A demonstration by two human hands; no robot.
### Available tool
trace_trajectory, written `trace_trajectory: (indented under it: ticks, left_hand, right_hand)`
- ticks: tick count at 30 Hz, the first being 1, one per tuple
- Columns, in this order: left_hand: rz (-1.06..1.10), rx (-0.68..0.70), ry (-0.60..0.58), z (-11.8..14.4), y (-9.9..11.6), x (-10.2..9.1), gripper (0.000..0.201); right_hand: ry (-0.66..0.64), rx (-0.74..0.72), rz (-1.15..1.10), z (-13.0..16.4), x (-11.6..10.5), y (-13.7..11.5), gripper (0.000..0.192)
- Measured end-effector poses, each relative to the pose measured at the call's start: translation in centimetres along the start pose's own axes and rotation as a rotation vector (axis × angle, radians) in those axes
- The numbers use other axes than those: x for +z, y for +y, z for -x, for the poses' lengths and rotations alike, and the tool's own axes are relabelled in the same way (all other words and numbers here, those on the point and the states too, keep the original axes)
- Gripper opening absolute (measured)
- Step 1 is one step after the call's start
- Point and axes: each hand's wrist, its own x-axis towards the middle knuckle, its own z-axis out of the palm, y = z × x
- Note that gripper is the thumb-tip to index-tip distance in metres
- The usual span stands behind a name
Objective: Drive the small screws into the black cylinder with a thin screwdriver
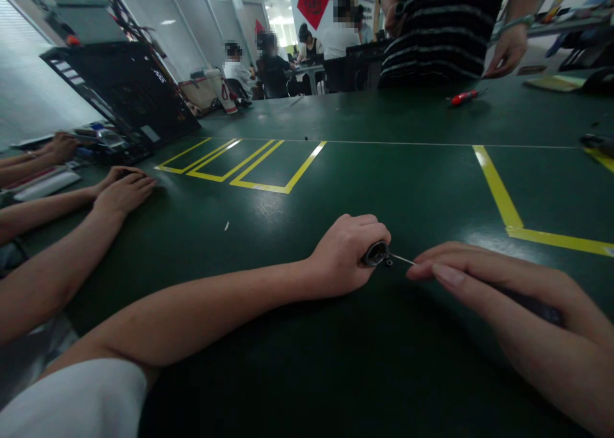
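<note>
My left hand (346,256) is closed around a dark cylindrical part (375,254), its round open end facing right. Most of this part is hidden inside the fist, so its kind does not show. A small dark ring-like piece (389,263) sits at or just beside its rim. From the right, my right hand (503,297) grips what looks like a slim screwdriver (401,258) between thumb and fingers. Its thin metal shaft reaches to the part's rim, and a dark handle shows partly under the palm.
Yellow tape (261,187) marks outlines on the green table (201,246). A red-handled tool (464,98) lies near the far edge, where a person in a striped top (441,29) stands. Other people's hands (125,192) rest at left, before a black panel (119,93).
</note>
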Motion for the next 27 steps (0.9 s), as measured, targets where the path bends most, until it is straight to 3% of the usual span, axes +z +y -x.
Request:
trace_trajectory:
  ticks: [7,12,16,20,23,25,27]
  left_hand:
    - [0.059,-0.001,0.002,-0.1,-0.1,0.0,0.01]
    - [0.052,-0.01,0.004,-0.1,0.0,-0.1,0.009]
    - [0.01,-0.024,-0.001,-0.1,-0.1,0.1,0.007]
    - [-0.032,-0.016,0.008,0.0,-0.1,0.2,0.006]
    - [-0.078,-0.005,-0.006,0.0,0.0,0.1,0.007]
    - [-0.1,0.005,-0.033,0.0,0.1,0.1,0.008]
    - [-0.109,0.013,-0.055,0.0,0.2,-0.1,0.008]
  right_hand:
    - [0.109,0.238,-0.417,-0.4,0.2,1.0,0.016]
    - [0.115,0.234,-0.39,-0.4,0.3,1.0,0.016]
    - [0.072,0.104,-0.096,0.0,0.1,0.6,0.015]
    - [0.0,-0.223,0.251,0.5,0.2,-0.3,0.012]
    - [-0.054,-0.454,0.392,0.6,0.4,-0.9,0.015]
    - [-0.066,-0.492,0.423,0.6,0.4,-1.0,0.014]
    - [-0.065,-0.44,0.387,0.5,0.3,-0.9,0.014]
